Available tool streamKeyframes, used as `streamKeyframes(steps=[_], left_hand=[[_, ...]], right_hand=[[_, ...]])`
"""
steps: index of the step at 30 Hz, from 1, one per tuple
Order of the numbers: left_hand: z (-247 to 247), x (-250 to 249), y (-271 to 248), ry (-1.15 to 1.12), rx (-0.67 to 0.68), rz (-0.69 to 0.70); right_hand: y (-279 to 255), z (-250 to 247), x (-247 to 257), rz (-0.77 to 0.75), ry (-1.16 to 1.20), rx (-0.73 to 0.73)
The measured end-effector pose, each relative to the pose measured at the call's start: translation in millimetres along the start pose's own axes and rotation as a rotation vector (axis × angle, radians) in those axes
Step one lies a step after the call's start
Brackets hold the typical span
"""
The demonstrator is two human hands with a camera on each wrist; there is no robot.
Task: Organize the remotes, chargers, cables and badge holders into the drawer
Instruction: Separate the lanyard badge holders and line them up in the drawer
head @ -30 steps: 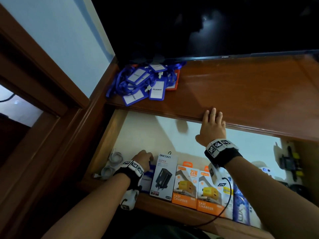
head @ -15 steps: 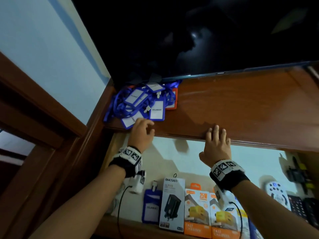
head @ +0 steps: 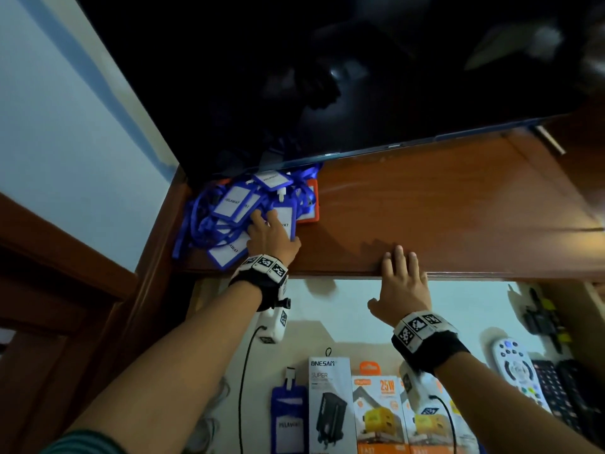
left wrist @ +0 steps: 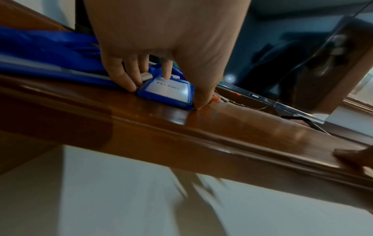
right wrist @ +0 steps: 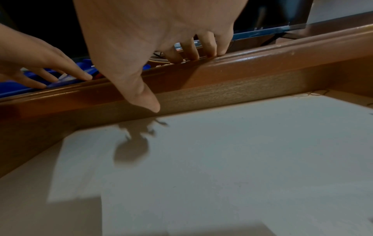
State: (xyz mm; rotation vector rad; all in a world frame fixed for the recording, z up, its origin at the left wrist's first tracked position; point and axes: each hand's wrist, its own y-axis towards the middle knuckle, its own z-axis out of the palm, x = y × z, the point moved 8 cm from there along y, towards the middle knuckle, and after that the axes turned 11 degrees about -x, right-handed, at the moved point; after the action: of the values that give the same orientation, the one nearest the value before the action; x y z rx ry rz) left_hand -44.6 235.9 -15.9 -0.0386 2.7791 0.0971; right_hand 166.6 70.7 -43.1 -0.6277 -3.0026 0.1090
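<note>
A pile of blue badge holders (head: 234, 204) with lanyards lies at the left end of the wooden top (head: 442, 204), with an orange one (head: 310, 208) at its right side. My left hand (head: 270, 232) is on the pile. In the left wrist view its fingers and thumb grip the edges of one blue badge holder (left wrist: 168, 90) marked PELAWAT, which lies flat on the wood. My right hand (head: 391, 280) rests flat on the top's front edge, fingers straight, holding nothing. Below, the open drawer (head: 343, 309) holds another blue badge holder (head: 288, 421), charger boxes (head: 376, 417) and remotes (head: 517, 368).
A dark TV screen (head: 327, 77) stands just behind the pile and overhangs it. White cables (head: 209, 427) lie at the drawer's left side, and black remotes (head: 559, 391) at its right. A wooden frame and a pale wall close off the left.
My left hand has risen out of the drawer, reached the edge of the pile, and now lies on it gripping one blue badge holder. The right hand has stayed on the edge.
</note>
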Motion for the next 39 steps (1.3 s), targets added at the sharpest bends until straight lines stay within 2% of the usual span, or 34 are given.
streamKeyframes(steps=[4, 7, 12, 14, 17, 20, 23, 25, 26, 29, 31, 33, 35, 37, 39], left_hand=[[-12.1, 2.9, 2.3, -0.185, 0.070, -0.047], [-23.6, 1.2, 8.0, -0.376, 0.193, -0.121], [-59.5, -15.2, 11.2, -0.937, 0.329, -0.309], [-86.4, -28.8, 9.8, -1.077, 0.331, -0.281], [-123.9, -49.3, 6.0, -1.172, 0.332, -0.184], [-158.9, -69.1, -3.9, -1.217, 0.313, -0.097], [-193.6, -93.9, -21.1, -1.232, 0.302, 0.018], [-214.4, -108.4, -35.9, -1.243, 0.297, 0.073], [-223.5, -114.4, -43.4, -1.249, 0.294, 0.101], [-242.8, -128.9, -67.8, -1.245, 0.266, 0.217], [-242.9, -132.9, -81.1, -1.197, 0.208, 0.250], [-232.7, -139.1, -95.0, -1.129, 0.160, 0.278], [-226.0, -146.4, -108.8, -0.960, 0.043, 0.407], [-222.0, -154.3, -122.1, -0.808, -0.051, 0.536], [-217.4, -159.4, -132.7, -0.765, -0.056, 0.587]], right_hand=[[-0.4, -0.3, 0.5, -0.005, -0.004, 0.006], [-0.5, 0.0, -0.3, -0.005, 0.005, 0.003], [-1.7, 0.3, -2.5, -0.003, 0.017, 0.020], [-2.2, 0.0, -3.2, -0.008, 0.035, 0.027], [-2.4, -3.4, -5.9, -0.019, 0.057, 0.053], [4.2, -14.7, -11.3, -0.012, 0.138, 0.097], [17.5, -44.3, -13.3, 0.056, 0.413, 0.125], [24.4, -78.5, -8.5, 0.077, 0.619, 0.061], [25.6, -98.5, -3.6, 0.072, 0.741, 0.016], [14.6, -160.1, 13.1, 0.052, 1.357, -0.040], [2.8, -200.3, 27.3, -0.044, 1.656, 0.029], [-3.0, -231.3, 35.7, -0.134, 1.833, 0.137], [-3.1, -253.2, 36.1, -0.180, 1.855, 0.131], [-0.4, -268.9, 26.4, -0.178, 1.737, -0.035], [-0.7, -278.8, 14.1, -0.176, 1.601, -0.176]])
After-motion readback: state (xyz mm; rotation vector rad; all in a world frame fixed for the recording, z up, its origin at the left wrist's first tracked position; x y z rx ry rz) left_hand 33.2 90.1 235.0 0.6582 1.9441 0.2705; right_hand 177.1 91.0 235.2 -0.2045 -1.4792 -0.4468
